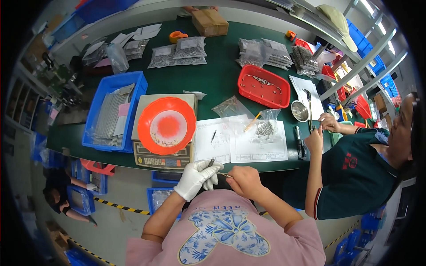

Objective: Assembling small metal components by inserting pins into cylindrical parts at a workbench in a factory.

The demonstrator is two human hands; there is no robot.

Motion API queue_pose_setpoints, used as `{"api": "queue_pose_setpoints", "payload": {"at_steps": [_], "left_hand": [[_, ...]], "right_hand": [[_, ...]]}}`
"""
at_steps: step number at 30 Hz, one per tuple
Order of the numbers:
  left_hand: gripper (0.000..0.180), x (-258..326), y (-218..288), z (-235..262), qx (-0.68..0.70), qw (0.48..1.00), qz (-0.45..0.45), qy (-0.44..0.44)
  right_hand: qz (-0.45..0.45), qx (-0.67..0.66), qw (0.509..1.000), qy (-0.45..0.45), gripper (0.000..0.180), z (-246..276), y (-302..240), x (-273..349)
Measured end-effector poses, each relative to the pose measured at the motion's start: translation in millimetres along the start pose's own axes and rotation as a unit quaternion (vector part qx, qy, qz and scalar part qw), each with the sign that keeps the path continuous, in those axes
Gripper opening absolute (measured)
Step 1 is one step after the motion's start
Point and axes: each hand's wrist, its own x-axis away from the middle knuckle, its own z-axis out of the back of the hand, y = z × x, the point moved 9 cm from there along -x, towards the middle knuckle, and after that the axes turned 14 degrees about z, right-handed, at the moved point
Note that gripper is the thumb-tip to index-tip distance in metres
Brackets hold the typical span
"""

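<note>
My left hand [194, 181], in a white glove, is closed at the table's front edge. A short dark rod-like piece [211, 162] sticks up from its fingertips. My bare right hand [246, 182] is closed beside it, gripping a thin brass-coloured rod [225, 175] whose tip reaches the gloved fingers. The rod's other end is hidden in my fist. Just beyond my left hand stands a weighing scale [162, 162] with an orange plastic bowl [143, 126] on it. Drawing sheets [262, 153] lie beyond my right hand, under a clear bag of small metal parts [265, 129].
A blue bin [88, 128] of long packed parts stands left of the scale. A red tray [266, 98] holds scattered small parts. Bagged parts [164, 57] and a carton [211, 23] are farther back. At the right, a co-worker [355, 168] handles something beside a metal bowl [299, 111].
</note>
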Motion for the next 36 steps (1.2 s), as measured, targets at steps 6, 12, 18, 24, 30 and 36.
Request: {"api": "queue_pose_setpoints", "payload": {"at_steps": [6,12,18,24,30,36], "left_hand": [[0.025,21,28,-24,-0.250,0.908,-0.334,-0.046],[0.043,-6,-30,-18,0.148,0.959,0.147,-0.193],[0.016,-3,1,-11,-0.165,0.976,-0.143,-0.005],[0.025,-7,-21,-8,0.088,0.982,0.123,-0.112],[0.050,28,25,-28,-0.355,0.844,-0.402,-0.005],[0.044,0,-6,-3,0.214,0.974,-0.024,-0.074]], "right_hand": [[-0.265,-0.532,0.802,0.064,0.018,-39,34,39],[0.034,-0.033,0.999,0.011,0.020,14,-4,-3],[-0.116,-0.267,0.956,0.017,0.016,-8,29,18],[0.072,-0.008,0.997,-0.016,0.021,15,-10,-8],[-0.311,-0.546,0.778,0.024,0.025,-38,40,36],[0.082,-0.043,0.995,0.042,0.031,15,-7,-5]]}}
